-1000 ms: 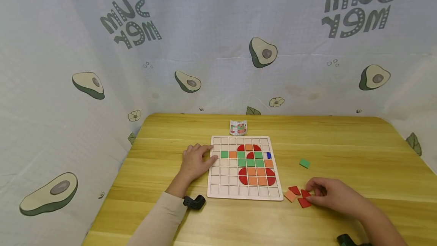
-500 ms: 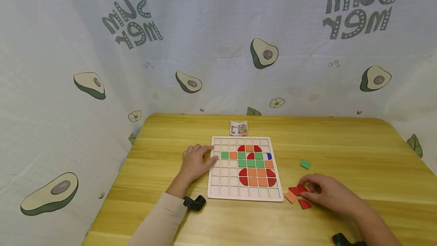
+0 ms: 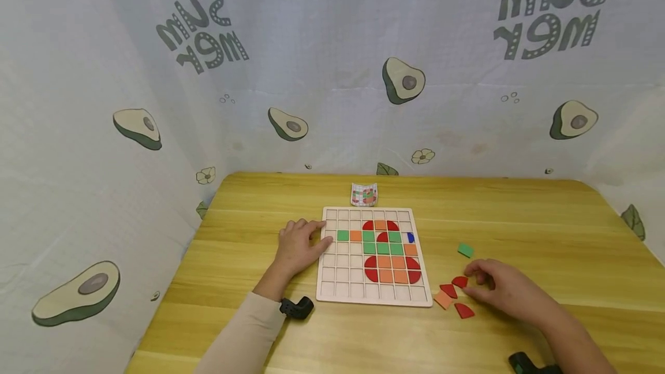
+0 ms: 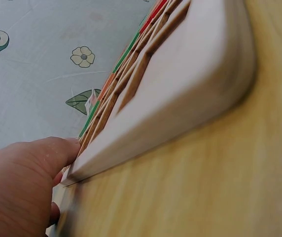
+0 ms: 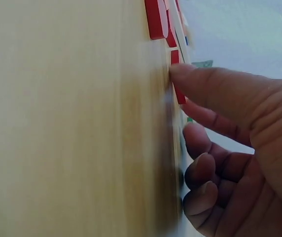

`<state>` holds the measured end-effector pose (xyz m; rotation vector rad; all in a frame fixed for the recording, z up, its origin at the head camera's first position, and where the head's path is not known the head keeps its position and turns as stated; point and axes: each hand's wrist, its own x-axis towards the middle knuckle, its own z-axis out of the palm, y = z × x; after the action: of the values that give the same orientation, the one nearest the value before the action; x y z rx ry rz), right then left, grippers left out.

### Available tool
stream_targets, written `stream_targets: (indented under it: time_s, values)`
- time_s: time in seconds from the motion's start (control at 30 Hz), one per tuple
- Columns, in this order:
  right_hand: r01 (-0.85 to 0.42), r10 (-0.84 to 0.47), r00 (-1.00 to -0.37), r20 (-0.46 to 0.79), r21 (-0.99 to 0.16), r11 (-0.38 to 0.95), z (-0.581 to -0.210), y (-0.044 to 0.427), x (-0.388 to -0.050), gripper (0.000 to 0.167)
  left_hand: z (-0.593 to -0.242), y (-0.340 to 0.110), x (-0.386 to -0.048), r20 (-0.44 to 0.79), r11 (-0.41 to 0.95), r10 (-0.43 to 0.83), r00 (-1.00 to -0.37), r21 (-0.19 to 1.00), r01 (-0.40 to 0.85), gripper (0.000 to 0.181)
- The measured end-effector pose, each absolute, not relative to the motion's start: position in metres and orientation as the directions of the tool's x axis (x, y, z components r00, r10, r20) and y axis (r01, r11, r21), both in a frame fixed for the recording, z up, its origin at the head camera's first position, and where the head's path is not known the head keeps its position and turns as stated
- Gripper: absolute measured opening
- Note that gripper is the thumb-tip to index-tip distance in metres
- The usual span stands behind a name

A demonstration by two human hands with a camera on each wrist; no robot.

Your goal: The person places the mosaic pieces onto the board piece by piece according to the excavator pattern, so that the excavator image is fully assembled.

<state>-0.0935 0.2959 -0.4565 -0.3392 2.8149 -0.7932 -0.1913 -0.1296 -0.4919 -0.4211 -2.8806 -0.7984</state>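
Observation:
My left hand (image 3: 300,247) rests at the left edge of a pale wooden grid board (image 3: 334,290), its thumb (image 4: 57,150) on the rim. Coloured tiles lie in the board's cells: green squares (image 3: 383,249), orange squares (image 3: 384,262) and red quarter-circles (image 3: 414,276). Right of the board, my right hand (image 3: 504,290) pinches the end of a loose red quarter-circle tile (image 3: 459,282) with thumb and index finger; its other fingers (image 5: 200,197) curl loosely. Close by lie two more red quarter-circle tiles (image 3: 464,310) and an orange square tile (image 3: 443,299).
A loose green square tile (image 3: 465,250) lies beyond the right hand. A small blue piece (image 3: 410,238) sits near the board's right side. Behind the board stands a small curved pattern card (image 3: 364,195). A printed cloth (image 3: 332,74) hangs behind the wooden table (image 3: 260,201).
My right hand has shifted the pinched red tile left, then slightly away from me, and turned it beside the other loose pieces. The left hand has stayed at the board's edge.

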Motion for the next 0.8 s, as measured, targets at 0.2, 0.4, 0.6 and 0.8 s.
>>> stream_targets:
  time_s: [0.2, 0.4, 0.6, 0.8]
  values:
    - [-0.161, -0.265, -0.957, -0.122, -0.535, 0.829, -0.456, 0.292, -0.095, 0.024, -0.490, -0.130, -0.191, 0.189, 0.820, 0.232, -0.954, 0.489, 0.297, 0.046]
    - [-0.125, -0.248, -0.955, -0.165, -0.533, 0.837, -0.454, 0.287, -0.098, 0.025, -0.493, -0.130, -0.191, 0.191, 0.819, 0.231, -0.954, 0.491, 0.296, 0.046]
    - [-0.145, -0.274, -0.947, -0.168, -0.537, 0.831, -0.448, 0.284, -0.104, 0.025, -0.494, -0.130, -0.193, 0.200, 0.826, 0.228, -0.953, 0.478, 0.298, 0.043]
    - [-0.172, -0.279, -0.951, -0.137, -0.515, 0.840, -0.436, 0.267, -0.114, 0.024, -0.496, -0.130, -0.193, 0.217, 0.835, 0.209, -0.954, 0.469, 0.289, 0.033]
